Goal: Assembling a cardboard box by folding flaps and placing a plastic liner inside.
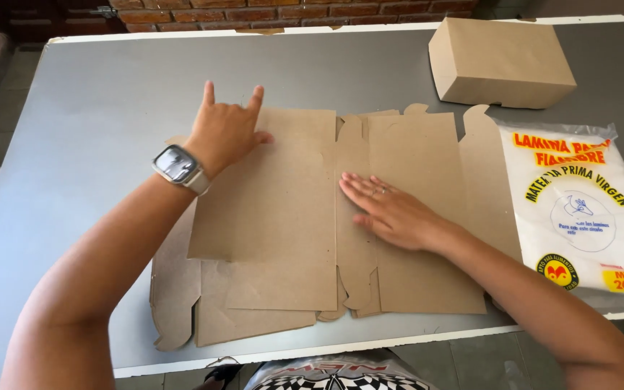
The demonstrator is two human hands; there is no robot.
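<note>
A flat cardboard blank (283,209), die-cut with flaps and creases, lies spread across the middle of the grey counter (95,94), on top of at least one more blank (175,289) whose edges stick out at the lower left.

The left hand (227,131) sits at the blank's upper left corner. Its index and little fingers point up and away, the middle fingers are curled under, and the thumb rests on the cardboard edge; the knuckles appear to press down on the sheet. It grips nothing. A watch (178,166) with a pale band is on that wrist.

The right hand (391,211) lies flat and open, palm down, on the blank just right of the central vertical crease, fingers together and pointing left toward that crease. It holds nothing; it only presses on the cardboard. A ring shows on one finger.

So the blank lies under both hands, the left at its far left corner, the right near its middle, with a wide panel of bare cardboard between them.

A folded, closed cardboard box (500,61) stands at the far right of the counter, well apart from both hands. A white plastic pack (579,209) of sheets with red and yellow print lies at the right edge, just beside the blank's right flap.
</note>
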